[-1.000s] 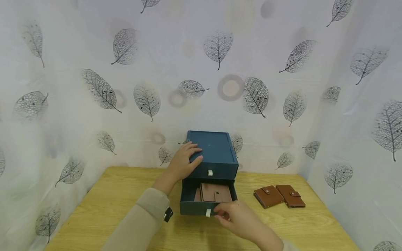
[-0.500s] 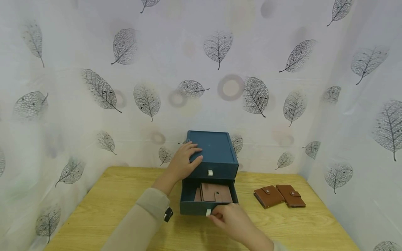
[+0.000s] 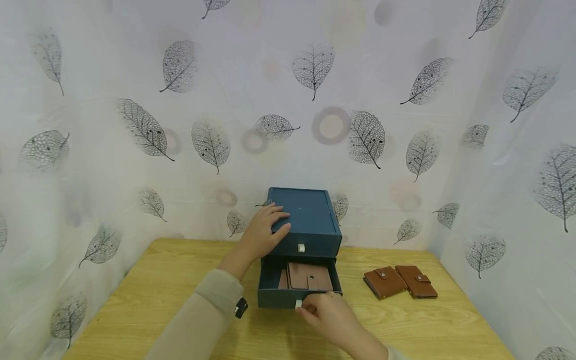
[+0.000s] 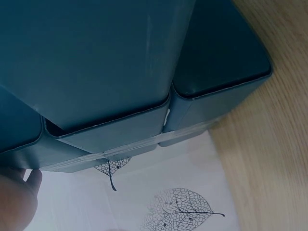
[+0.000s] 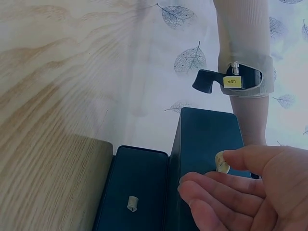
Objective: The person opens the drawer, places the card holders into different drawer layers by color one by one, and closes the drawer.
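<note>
My left hand (image 3: 264,232) lay, fingers spread, atop the boxy, dark-blue, plastic-looking chest (image 3: 308,210), presumably steadying it, while my right hand (image 3: 330,317) pinched the short, whitish, fabric-like tab (image 3: 299,304) fronting its projecting, rectangular, blue lower drawer (image 3: 275,299).

Screened-off indoor tabletop (image 3: 171,270), leaf-print curtain (image 3: 252,75) around

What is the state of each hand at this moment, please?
Left hand: open, resting on top of the blue drawer unit.
Right hand: closed, pinching the white pull tab of the lower drawer.
</note>
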Action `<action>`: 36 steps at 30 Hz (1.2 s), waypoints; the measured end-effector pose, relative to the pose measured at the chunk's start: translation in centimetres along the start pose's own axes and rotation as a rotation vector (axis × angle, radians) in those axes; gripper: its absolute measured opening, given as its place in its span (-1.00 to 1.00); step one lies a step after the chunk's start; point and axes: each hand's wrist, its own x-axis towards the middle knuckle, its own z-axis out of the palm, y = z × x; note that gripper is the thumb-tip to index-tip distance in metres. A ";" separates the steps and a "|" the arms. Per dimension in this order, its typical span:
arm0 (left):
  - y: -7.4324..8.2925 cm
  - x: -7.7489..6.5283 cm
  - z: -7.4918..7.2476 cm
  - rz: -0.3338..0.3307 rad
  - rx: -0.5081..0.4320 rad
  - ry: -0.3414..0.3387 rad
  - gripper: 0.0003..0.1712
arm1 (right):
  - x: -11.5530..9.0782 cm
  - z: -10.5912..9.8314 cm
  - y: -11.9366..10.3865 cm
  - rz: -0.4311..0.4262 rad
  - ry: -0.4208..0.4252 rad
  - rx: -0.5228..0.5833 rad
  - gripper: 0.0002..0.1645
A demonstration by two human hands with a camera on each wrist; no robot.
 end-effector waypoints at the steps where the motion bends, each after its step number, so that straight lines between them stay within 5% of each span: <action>1: 0.0 0.0 0.0 -0.001 0.000 0.000 -0.46 | 0.0 0.0 0.0 0.001 0.002 0.000 -0.69; 36: -0.2 0.1 0.1 0.002 0.011 0.007 -0.46 | 2.0 -0.3 0.8 0.038 0.060 0.005 -0.78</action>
